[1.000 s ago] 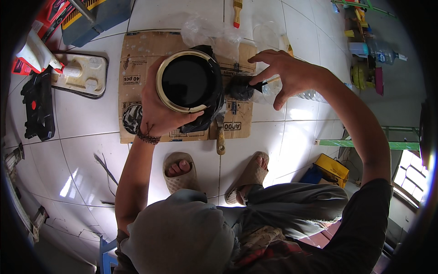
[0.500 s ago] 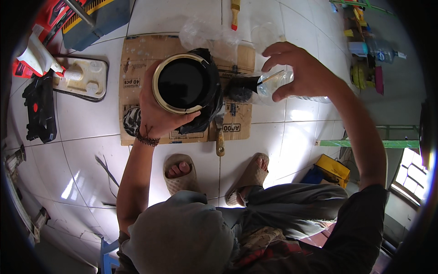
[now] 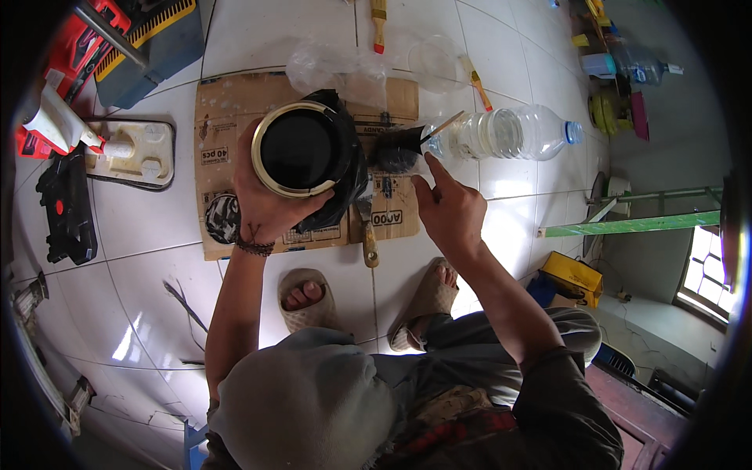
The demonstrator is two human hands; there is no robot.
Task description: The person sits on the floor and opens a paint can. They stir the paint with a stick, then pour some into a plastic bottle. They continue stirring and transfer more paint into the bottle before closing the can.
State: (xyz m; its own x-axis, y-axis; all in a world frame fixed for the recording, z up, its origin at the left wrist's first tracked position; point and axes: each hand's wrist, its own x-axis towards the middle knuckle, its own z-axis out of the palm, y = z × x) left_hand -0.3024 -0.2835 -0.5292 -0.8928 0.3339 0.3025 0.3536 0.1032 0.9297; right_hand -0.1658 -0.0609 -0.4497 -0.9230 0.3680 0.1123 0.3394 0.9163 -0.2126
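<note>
My left hand (image 3: 270,205) is wrapped round a can of black paint (image 3: 298,149) with a gold rim, held over the cardboard sheet (image 3: 215,117). Black plastic (image 3: 356,176) bunches along the can's right side. To the right of it stands a small black-coated cup (image 3: 398,149), a thin wooden stick (image 3: 443,125) leaning from its mouth. Just below that cup is my right hand (image 3: 453,207), index finger stretched out and thumb apart, holding nothing. A clear plastic bottle (image 3: 536,131) with a blue cap lies beyond. The putty knife's wooden handle (image 3: 370,247) sticks out past the cardboard's near edge.
Crumpled clear plastic (image 3: 337,70) lies at the cardboard's far edge. Paintbrushes (image 3: 379,27) and a clear round lid (image 3: 435,63) are on the tiles. At left are a cream tray (image 3: 153,157) and a black case piece (image 3: 66,207); at right, a green metal frame (image 3: 634,225).
My right hand has come away from over the clear bottle, moving left and nearer to me beside the black cup. The bottle now shows fully. My left hand still holds the paint can.
</note>
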